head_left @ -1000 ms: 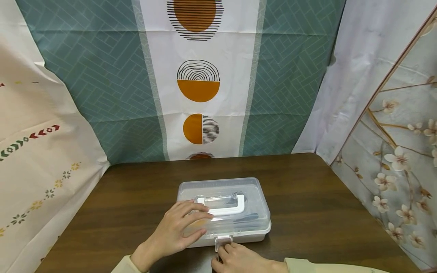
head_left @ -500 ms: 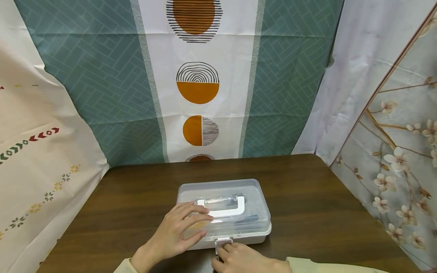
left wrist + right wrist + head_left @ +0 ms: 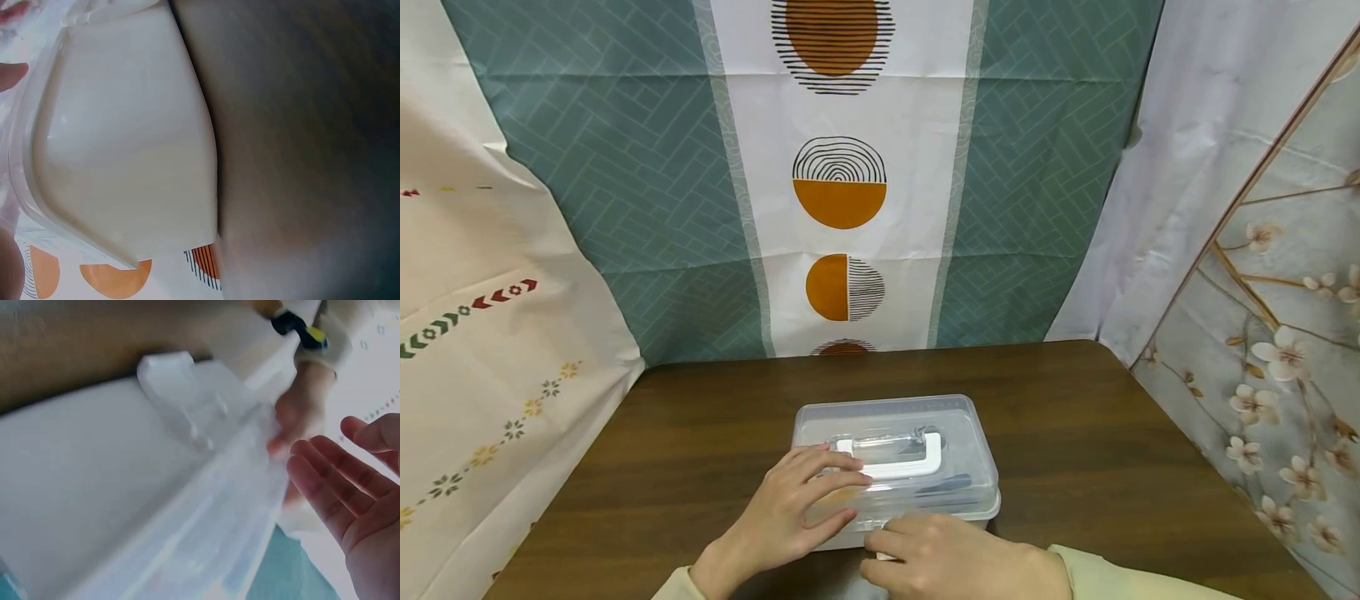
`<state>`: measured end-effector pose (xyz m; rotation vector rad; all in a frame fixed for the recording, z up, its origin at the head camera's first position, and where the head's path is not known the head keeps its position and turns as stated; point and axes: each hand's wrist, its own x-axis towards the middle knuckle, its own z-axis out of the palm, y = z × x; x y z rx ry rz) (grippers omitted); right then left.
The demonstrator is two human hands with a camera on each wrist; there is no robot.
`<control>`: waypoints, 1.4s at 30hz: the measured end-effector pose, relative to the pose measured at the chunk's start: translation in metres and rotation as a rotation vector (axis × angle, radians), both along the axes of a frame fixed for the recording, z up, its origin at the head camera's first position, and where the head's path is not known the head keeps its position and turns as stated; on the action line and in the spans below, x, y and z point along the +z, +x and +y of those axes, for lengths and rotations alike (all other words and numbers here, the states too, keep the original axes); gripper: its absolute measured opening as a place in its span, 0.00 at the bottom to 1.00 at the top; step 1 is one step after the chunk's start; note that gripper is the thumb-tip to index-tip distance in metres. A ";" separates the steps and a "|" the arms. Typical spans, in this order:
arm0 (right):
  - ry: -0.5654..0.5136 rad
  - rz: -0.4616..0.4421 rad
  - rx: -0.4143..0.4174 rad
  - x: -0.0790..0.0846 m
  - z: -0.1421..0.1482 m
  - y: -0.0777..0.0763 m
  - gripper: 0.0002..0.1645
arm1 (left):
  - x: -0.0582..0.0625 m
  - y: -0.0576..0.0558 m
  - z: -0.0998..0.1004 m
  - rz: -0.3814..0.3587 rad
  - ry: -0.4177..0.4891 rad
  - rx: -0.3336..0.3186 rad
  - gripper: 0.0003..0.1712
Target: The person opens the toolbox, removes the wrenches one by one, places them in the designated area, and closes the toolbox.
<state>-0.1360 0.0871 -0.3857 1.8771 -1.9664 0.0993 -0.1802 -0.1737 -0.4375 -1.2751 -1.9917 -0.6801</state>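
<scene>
A clear-lidded plastic storage box (image 3: 820,412) with a white base and white carrying handle (image 3: 901,469) stands on the table. My left hand (image 3: 793,500) rests on the lid's left front, fingers spread and relaxed beside the handle. In the left wrist view the white side of the box (image 3: 125,144) fills much of the picture. My right hand (image 3: 962,557) is at the box's front, covering the latch in the head view. The right wrist view shows that latch (image 3: 178,394), with the fingers of my right hand (image 3: 369,500) loosely bent and apart from it.
The dark wooden table (image 3: 1075,450) extends around the box. A patterned cloth (image 3: 850,117) hangs behind it, with floral fabric (image 3: 1262,400) at right and cream fabric (image 3: 497,358) at left. Dark slim items (image 3: 947,485) show through the lid.
My right hand has risen from the latch, where its fingertips were earlier, and now hides it in the head view. My left hand stays on the lid.
</scene>
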 end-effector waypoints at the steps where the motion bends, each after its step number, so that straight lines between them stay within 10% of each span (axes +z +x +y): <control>1: -0.033 -0.018 -0.003 0.003 0.001 -0.001 0.09 | 0.000 0.000 0.000 0.000 0.002 -0.002 0.26; 21: -0.340 -0.191 -0.121 0.020 0.048 -0.033 0.13 | -0.003 0.001 0.003 -0.015 -0.012 0.018 0.25; 42: -0.446 -0.340 -0.142 -0.014 0.084 -0.055 0.15 | 0.000 -0.002 0.001 0.019 0.018 0.000 0.22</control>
